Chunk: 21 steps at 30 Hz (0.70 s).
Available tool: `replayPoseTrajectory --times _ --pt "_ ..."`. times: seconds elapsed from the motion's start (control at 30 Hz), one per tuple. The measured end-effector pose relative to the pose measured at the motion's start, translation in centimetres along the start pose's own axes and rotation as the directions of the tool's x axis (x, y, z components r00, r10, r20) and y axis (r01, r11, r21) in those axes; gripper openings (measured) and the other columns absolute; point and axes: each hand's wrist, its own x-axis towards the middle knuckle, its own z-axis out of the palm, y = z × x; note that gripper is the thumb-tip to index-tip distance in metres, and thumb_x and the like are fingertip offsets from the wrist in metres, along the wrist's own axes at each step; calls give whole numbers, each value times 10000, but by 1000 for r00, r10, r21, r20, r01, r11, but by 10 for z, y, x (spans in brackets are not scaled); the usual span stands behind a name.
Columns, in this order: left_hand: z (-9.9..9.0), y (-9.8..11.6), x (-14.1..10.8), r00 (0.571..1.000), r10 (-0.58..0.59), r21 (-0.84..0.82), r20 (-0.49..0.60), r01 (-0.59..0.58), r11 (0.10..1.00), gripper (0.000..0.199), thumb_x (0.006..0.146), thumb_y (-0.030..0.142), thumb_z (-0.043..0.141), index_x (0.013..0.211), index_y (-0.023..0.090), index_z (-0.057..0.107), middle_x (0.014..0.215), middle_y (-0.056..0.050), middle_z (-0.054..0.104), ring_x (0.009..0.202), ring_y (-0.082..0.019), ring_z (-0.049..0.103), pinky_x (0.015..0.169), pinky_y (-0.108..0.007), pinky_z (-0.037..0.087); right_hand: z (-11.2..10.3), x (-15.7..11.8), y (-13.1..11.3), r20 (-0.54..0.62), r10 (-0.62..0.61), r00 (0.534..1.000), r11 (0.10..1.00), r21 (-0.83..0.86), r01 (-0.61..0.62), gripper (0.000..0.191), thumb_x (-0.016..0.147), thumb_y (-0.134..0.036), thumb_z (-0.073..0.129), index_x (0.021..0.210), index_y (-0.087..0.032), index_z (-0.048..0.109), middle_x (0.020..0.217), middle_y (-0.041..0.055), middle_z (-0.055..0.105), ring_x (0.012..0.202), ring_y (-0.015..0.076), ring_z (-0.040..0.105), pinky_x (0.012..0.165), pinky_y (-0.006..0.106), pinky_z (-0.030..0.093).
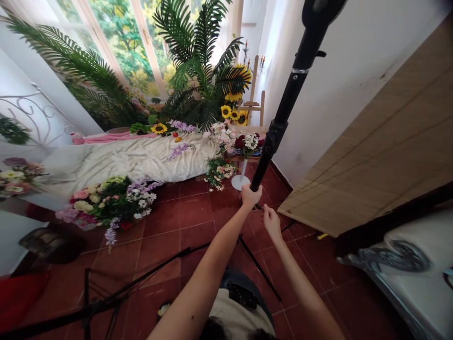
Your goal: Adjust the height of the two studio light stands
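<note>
A black telescopic light stand (281, 107) rises in front of me, its top leaning to the right. My left hand (251, 195) is wrapped around its pole low down. Just to the right, my right hand (271, 219) has its fingers pinched at a small black knob or lever (258, 207) on the stand's side. The fingertips partly hide that part. Below my hands, one of the stand's legs (260, 269) slants down to the red tiled floor (198, 212).
Ahead stands a bed with a cream blanket (152, 158), with flower bouquets (106, 198) in front and palm leaves (198, 56) behind. A wooden panel (375, 132) leans at right, near a silver-trimmed white sofa (406, 259). Another black stand (141, 283) crosses the floor at left.
</note>
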Motion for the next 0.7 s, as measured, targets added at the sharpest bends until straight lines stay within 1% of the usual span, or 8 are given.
replayPoseTrajectory --times 0.13,0.27,0.33,0.4,0.47,0.53,0.6,0.7 --pt "1 -2 -1 1000 2 -12 -8 -2 1000 312 654 345 612 465 159 448 465 35 378 465 -70 360 467 -204 262 2 0 -7 -51 15 999 998 64 -11 466 885 -566 363 732 -179 573 743 62 599 711 199 555 684 313 418" --pt "2 -3 -2 1000 -20 -19 -10 20 1000 308 654 338 608 466 158 444 470 36 374 461 -65 355 458 -201 256 -5 12 -32 -120 -60 991 977 197 83 451 902 -527 362 749 -173 595 827 72 615 817 188 575 800 337 439" --pt "1 -2 -2 1000 -31 -15 0 31 999 306 653 333 612 465 154 451 477 35 378 465 -64 361 458 -200 257 -14 27 -53 -196 -98 976 946 286 153 408 903 -509 379 795 -176 589 874 69 615 858 179 579 820 343 452" --pt "0 -1 -2 999 -48 -5 11 48 999 290 648 328 624 480 148 472 488 32 392 482 -68 383 463 -195 271 -28 48 -81 -289 -145 946 898 363 249 324 875 -495 460 930 -190 554 950 63 602 865 162 581 803 333 475" --pt "-1 1 -1 997 -75 3 25 75 997 269 640 320 636 496 144 492 494 27 410 501 -76 409 469 -191 287 -43 68 -116 -339 -256 905 835 394 384 385 810 -472 585 1088 -226 482 1068 60 564 903 149 579 809 319 490" --pt "-2 2 -1 996 -84 -4 33 84 996 251 630 309 641 505 146 497 499 24 424 507 -80 419 472 -193 294 -56 86 -150 -316 -384 868 777 396 489 611 722 -441 696 1219 -272 385 1159 59 514 983 159 568 829 321 499" --pt "-2 2 -1 996 -80 -13 33 81 997 253 622 305 641 497 152 483 493 27 418 497 -79 412 471 -199 289 -60 99 -176 -245 -473 846 744 403 533 808 653 -401 763 1300 -291 291 1196 67 487 1015 178 565 826 337 510" --pt "-1 0 0 996 -81 -23 20 82 996 295 616 319 640 465 161 442 472 36 383 475 -74 384 465 -204 271 -50 111 -193 -175 -492 853 737 439 515 824 687 -374 739 1330 -260 236 1147 76 514 950 192 595 770 369 530"
